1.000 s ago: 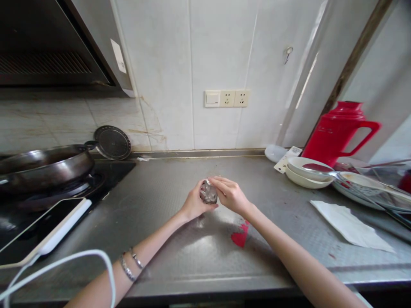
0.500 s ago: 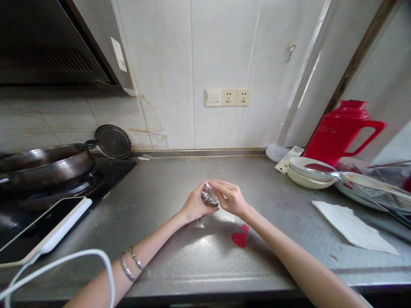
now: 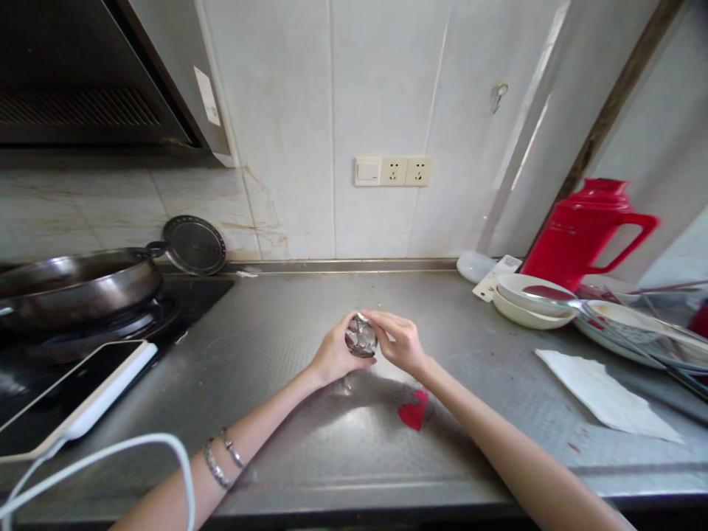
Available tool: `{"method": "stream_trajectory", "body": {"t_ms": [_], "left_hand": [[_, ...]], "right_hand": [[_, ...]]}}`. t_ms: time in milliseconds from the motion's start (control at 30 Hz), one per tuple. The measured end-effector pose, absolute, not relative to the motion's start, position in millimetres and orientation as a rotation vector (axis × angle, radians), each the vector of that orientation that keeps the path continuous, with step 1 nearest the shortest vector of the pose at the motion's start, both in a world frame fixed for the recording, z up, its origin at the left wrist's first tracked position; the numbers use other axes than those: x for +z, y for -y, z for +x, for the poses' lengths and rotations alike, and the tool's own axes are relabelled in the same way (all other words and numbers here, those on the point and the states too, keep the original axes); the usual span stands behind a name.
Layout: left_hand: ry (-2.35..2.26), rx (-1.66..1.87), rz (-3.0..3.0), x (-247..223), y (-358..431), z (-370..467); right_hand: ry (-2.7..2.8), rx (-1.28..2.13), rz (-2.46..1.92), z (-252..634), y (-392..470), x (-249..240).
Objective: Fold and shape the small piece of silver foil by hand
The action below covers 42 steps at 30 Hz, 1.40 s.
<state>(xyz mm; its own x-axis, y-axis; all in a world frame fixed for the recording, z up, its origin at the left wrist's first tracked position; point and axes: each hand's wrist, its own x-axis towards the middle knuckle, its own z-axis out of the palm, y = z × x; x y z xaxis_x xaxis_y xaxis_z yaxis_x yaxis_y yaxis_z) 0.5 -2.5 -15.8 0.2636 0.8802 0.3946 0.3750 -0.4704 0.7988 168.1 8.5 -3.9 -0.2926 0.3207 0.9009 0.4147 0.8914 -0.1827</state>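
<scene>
Inside left hand [image 3: 333, 356], silvery round object [image 3: 362, 338], right hand [image 3: 403, 341] touching

A grey metal countertop [image 3: 265, 324] carries a red scrap [image 3: 414, 413], white paper [image 3: 608, 397] and stacked bowls [image 3: 531, 313].

The left forearm [image 3: 271, 410] wears two silver-coloured bracelets: a broader, textured band [image 3: 214, 465] and a slimmer one [image 3: 233, 450] beside it; the right forearm [image 3: 498, 435] is bare

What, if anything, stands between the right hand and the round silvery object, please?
Nothing visible does: the left hand holds the round silvery object, and the right hand has its fingertips at the object's upper edge. The red scrap lies on the counter nearer the camera, not between them.
</scene>
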Motion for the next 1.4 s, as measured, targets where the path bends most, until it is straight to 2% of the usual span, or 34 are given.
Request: {"method": "stream_trajectory", "body": {"t_ms": [200,500,767,1000,1267,1400], "left_hand": [[-1.024,1.228,1.837,-19.6,-4.0,-0.2],[-1.078,1.203,1.780,-16.2,-1.3,0.1],[-1.116,1.285,1.752,-15.7,-3.6,-1.1],[-1.098,1.281,1.703,-11.9,-2.3,-0.9],[-1.040,1.278,1.672,-15.2,-6.5,-2.7],[-1.018,1.264,1.652,-13.6,-5.7,-3.1]], "right_hand": [[2.044,-0.251,-0.347,162.1,-3.1,-8.9],[1.831,-0.012,-0.636,162.3,-11.5,-9.1],[1.966,-0.121,-0.403,158.4,-2.6,-9.8],[1.765,0.090,-0.688,157.2,-3.7,-3.9],[1.976,-0.083,-0.423,157.2,-0.2,-9.7],[1.902,-0.040,-0.499,162.3,-7.3,-7.3]]}}
